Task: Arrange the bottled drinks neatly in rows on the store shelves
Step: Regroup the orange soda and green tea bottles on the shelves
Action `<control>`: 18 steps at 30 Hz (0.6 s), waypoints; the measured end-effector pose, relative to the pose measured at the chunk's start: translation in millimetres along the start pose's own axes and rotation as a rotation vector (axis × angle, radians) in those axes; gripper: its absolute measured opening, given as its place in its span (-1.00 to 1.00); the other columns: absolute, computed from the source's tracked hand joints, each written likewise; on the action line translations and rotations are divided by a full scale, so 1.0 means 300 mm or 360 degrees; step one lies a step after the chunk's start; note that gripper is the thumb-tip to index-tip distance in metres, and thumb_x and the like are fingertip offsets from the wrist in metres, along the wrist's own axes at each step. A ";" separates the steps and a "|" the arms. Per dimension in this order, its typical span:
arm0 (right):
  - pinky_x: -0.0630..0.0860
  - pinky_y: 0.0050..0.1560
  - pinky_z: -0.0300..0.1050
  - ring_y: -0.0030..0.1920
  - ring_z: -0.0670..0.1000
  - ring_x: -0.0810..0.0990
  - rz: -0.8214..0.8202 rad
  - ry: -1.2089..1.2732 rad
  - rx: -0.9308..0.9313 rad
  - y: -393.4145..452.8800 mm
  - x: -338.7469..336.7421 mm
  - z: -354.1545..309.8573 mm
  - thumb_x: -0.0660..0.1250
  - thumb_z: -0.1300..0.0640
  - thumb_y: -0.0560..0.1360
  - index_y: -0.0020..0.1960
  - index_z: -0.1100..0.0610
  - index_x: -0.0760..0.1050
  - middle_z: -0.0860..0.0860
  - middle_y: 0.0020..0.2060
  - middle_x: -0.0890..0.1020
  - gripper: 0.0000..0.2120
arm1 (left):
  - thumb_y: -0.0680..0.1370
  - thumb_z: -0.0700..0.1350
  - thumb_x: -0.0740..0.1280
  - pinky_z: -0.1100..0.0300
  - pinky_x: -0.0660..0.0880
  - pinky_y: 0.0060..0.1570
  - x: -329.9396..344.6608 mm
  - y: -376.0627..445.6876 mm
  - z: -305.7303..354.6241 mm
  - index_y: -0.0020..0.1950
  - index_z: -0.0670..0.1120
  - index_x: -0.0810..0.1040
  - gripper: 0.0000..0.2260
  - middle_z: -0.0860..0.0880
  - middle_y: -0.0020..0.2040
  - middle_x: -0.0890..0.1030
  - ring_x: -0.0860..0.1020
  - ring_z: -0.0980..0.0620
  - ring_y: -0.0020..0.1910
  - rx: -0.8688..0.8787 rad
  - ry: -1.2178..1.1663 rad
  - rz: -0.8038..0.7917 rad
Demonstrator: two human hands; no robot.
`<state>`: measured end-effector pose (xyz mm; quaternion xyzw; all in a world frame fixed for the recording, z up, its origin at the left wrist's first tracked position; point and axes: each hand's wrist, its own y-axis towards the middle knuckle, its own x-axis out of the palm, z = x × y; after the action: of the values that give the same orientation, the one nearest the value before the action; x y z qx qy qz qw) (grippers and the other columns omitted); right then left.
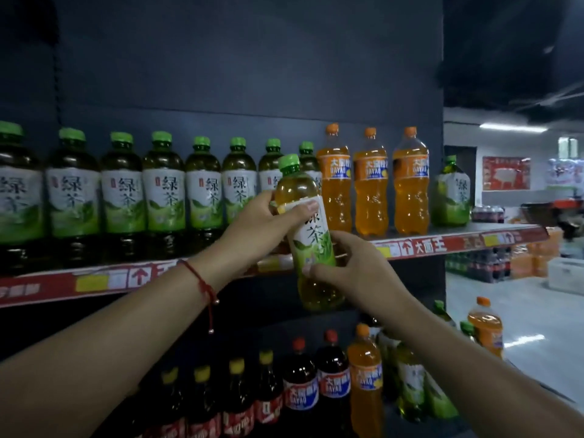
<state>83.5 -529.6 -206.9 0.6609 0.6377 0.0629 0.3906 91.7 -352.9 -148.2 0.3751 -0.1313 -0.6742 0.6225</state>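
I hold a green tea bottle (311,235) with a green cap, tilted slightly, in front of the upper shelf (442,245). My left hand (264,226) grips its upper part, thumb across the label. My right hand (354,263) grips its lower half from the right. Behind it a row of several green tea bottles (164,191) runs along the shelf to the left. Three orange soda bottles (371,184) stand to the right, then one more green tea bottle (452,194) at the shelf's right end.
The lower shelf holds dark drinks with yellow caps (237,393), two red-capped cola bottles (316,380), an orange soda (365,374) and green tea bottles (410,384). Stacked drink crates (493,263) stand on the aisle floor at right.
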 end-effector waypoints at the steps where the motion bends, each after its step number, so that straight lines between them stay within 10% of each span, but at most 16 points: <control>1: 0.64 -0.05 -0.11 -0.06 -0.20 0.66 0.0012 -0.0014 -0.0036 0.041 -0.007 -0.009 0.54 -0.08 0.36 0.27 -0.13 0.49 -0.17 0.00 0.67 -0.49 | 0.50 0.16 0.41 0.31 0.57 -0.15 -0.017 0.033 0.016 0.14 0.08 0.57 -0.72 0.15 -0.08 0.70 0.65 0.28 -0.15 0.0081 0.0145 0.0033; 7: 0.60 -0.10 -0.29 -0.05 -0.24 0.65 0.0072 0.0021 -0.0194 0.261 -0.018 -0.008 0.51 -0.04 0.42 0.17 -0.12 0.51 -0.17 -0.04 0.67 -0.64 | 0.34 0.38 0.40 0.03 0.55 0.13 -0.051 0.254 0.028 0.45 0.06 0.29 -0.22 0.08 0.29 0.52 0.53 0.07 0.22 0.0434 0.1076 0.0248; 18: 0.38 -0.19 -0.38 -0.09 -0.27 0.50 0.0125 0.0018 -0.0012 0.417 0.047 0.099 0.48 0.00 0.46 0.31 -0.09 0.40 -0.25 -0.06 0.51 -0.53 | 0.43 0.43 0.27 -0.02 0.29 0.33 0.003 0.423 -0.097 0.51 -0.12 0.21 -0.15 -0.11 0.34 0.42 0.36 -0.11 0.34 0.0553 0.1936 0.0416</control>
<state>202.6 -515.2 -158.3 0.6836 0.6132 0.0846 0.3867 205.2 -369.6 -86.6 0.7665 0.0932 -0.2287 0.5929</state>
